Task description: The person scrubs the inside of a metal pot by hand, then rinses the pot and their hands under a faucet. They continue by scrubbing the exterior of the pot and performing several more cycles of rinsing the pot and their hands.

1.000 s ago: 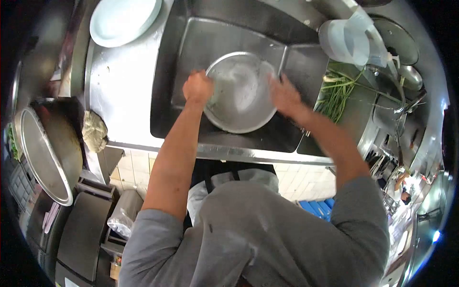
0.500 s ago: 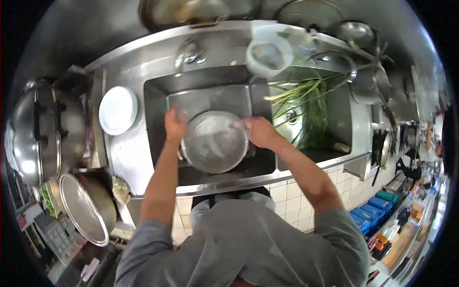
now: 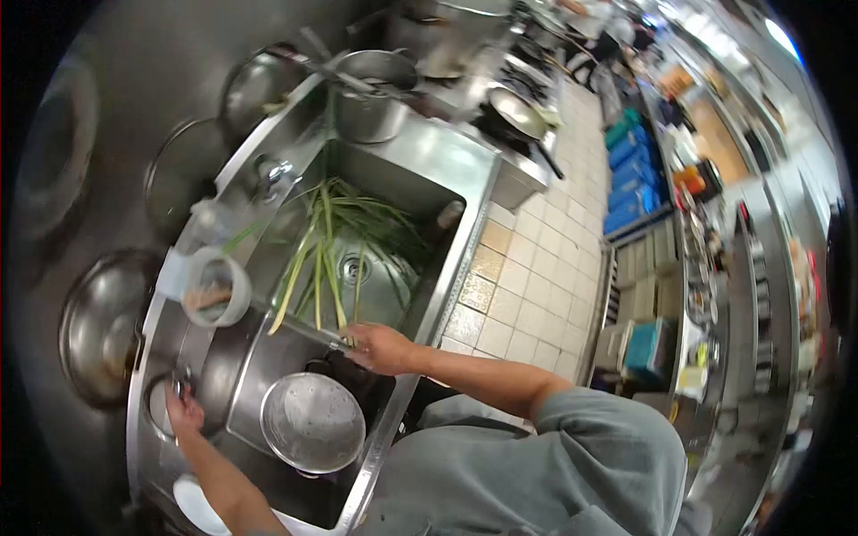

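Note:
My left hand [image 3: 185, 414] reaches to the back edge of the sink, with its fingers closed round a metal faucet [image 3: 181, 382]. Over the divider between the two basins is my right hand [image 3: 380, 349], its fingers curled; what they hold, if anything, is too blurred to make out. Below and between my hands, a round metal pot [image 3: 313, 422] with side handles stands in the near basin [image 3: 259, 357]. Long green onions [image 3: 332, 232] lie in the other basin [image 3: 393, 290], close beyond my right hand.
A white plastic container [image 3: 217, 288] stands on the sink's back ledge. White plates [image 3: 198, 502] are at the lower left. A large pot [image 3: 371, 98] with utensils sits past the far basin, near a frying pan [image 3: 517, 113]. Blue bins [image 3: 633, 179] line the tiled aisle [image 3: 536, 259].
My view has turned to the right. My left hand has left the pot's side for the faucet. My right hand has moved off the pot's rim to the divider.

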Action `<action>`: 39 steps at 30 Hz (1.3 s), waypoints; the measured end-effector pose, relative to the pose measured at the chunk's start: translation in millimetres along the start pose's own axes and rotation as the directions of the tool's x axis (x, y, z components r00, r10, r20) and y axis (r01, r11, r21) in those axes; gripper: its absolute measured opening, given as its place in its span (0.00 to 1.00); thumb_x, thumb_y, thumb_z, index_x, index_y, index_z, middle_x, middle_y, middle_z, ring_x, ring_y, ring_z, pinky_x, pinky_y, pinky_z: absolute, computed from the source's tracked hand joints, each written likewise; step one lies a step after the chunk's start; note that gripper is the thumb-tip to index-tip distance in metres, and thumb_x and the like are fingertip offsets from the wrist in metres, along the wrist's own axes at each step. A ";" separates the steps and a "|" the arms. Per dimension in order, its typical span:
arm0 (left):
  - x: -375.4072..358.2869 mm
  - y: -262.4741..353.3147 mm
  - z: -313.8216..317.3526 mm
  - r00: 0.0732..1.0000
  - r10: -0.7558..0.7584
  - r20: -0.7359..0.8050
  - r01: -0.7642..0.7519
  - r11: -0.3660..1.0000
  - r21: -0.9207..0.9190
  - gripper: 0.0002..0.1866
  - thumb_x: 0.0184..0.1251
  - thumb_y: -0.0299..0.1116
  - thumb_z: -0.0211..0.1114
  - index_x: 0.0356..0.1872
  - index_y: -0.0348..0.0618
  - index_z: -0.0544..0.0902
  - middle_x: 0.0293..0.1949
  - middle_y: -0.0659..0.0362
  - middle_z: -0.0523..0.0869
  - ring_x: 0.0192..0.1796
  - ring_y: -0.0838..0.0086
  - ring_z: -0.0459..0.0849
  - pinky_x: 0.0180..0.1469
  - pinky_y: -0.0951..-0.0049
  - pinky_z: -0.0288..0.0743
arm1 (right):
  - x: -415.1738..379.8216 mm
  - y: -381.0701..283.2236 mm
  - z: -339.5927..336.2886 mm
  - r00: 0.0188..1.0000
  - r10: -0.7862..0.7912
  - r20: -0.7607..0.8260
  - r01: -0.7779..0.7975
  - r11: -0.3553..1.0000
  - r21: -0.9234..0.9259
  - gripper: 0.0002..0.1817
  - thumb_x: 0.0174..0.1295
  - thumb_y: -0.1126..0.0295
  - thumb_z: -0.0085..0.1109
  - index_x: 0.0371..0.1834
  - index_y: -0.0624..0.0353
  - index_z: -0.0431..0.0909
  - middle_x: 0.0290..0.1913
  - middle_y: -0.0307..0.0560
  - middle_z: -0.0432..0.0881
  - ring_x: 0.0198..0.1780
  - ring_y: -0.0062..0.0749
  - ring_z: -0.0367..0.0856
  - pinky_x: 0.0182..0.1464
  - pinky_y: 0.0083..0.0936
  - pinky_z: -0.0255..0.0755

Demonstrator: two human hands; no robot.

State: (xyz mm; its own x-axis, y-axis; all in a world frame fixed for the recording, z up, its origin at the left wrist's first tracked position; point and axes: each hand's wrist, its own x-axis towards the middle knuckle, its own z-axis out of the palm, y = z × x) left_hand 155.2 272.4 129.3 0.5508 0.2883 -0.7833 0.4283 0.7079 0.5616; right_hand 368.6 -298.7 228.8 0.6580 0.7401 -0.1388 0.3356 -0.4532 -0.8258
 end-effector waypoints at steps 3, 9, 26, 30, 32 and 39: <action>-13.0 -26.8 42.0 0.983 0.059 -0.172 -0.080 0.989 -0.121 0.38 0.65 0.75 0.56 0.50 0.46 0.81 0.24 0.67 0.75 0.19 0.79 0.71 0.18 0.81 0.66 | -26.2 60.5 -1.3 0.990 0.076 -0.120 -0.078 0.997 -0.006 0.19 0.67 0.62 0.63 0.56 0.62 0.80 0.51 0.59 0.84 0.46 0.53 0.86 0.51 0.41 0.79; 2.1 -43.2 72.3 0.855 0.283 -0.434 -0.412 0.880 -0.237 0.43 0.72 0.64 0.59 0.76 0.45 0.58 0.42 0.56 0.74 0.31 0.73 0.76 0.31 0.76 0.77 | -3.2 55.8 -5.3 0.994 0.089 -0.056 -0.089 0.996 0.007 0.14 0.67 0.63 0.62 0.49 0.59 0.83 0.41 0.56 0.87 0.45 0.51 0.86 0.47 0.40 0.78; -172.0 -180.6 29.7 0.692 0.658 -0.296 -0.720 0.661 -0.212 0.21 0.73 0.45 0.62 0.61 0.48 0.75 0.47 0.56 0.85 0.46 0.65 0.85 0.49 0.61 0.81 | 151.4 -110.9 267.2 0.657 -0.002 0.754 -0.581 0.637 0.507 0.12 0.68 0.68 0.61 0.48 0.66 0.80 0.42 0.52 0.85 0.37 0.37 0.86 0.43 0.35 0.83; -206.6 -255.2 52.5 0.718 0.345 -0.604 -0.562 0.799 -0.212 0.13 0.68 0.39 0.66 0.47 0.44 0.85 0.33 0.63 0.84 0.30 0.74 0.80 0.31 0.70 0.77 | 210.9 -184.3 348.9 0.628 -0.160 0.762 -0.561 0.586 0.585 0.06 0.68 0.73 0.61 0.43 0.63 0.80 0.38 0.48 0.85 0.34 0.30 0.83 0.35 0.22 0.78; -211.9 -297.5 44.5 0.726 0.322 -0.608 -0.399 0.917 0.009 0.18 0.67 0.44 0.67 0.50 0.45 0.87 0.43 0.55 0.88 0.39 0.66 0.86 0.41 0.64 0.82 | 243.7 -205.3 365.9 0.682 -0.083 0.726 -0.479 0.700 0.530 0.09 0.74 0.62 0.55 0.41 0.54 0.79 0.29 0.36 0.74 0.23 0.19 0.68 0.18 0.21 0.58; -201.4 -369.6 69.6 0.679 0.133 -0.722 0.060 0.970 0.235 0.41 0.64 0.54 0.66 0.73 0.40 0.69 0.66 0.38 0.78 0.67 0.50 0.79 0.70 0.60 0.71 | 168.9 -309.5 279.9 0.762 -0.101 0.640 -0.627 0.136 0.767 0.21 0.77 0.47 0.47 0.30 0.50 0.69 0.18 0.33 0.60 0.18 0.24 0.57 0.22 0.21 0.52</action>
State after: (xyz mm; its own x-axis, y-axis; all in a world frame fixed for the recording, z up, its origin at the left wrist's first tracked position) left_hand -64.1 -92.2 98.0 -0.0864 0.7556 -0.6493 0.6172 0.5522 0.5605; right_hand 187.2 105.6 307.9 0.0358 0.9274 -0.3725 -0.8840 -0.1444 -0.4445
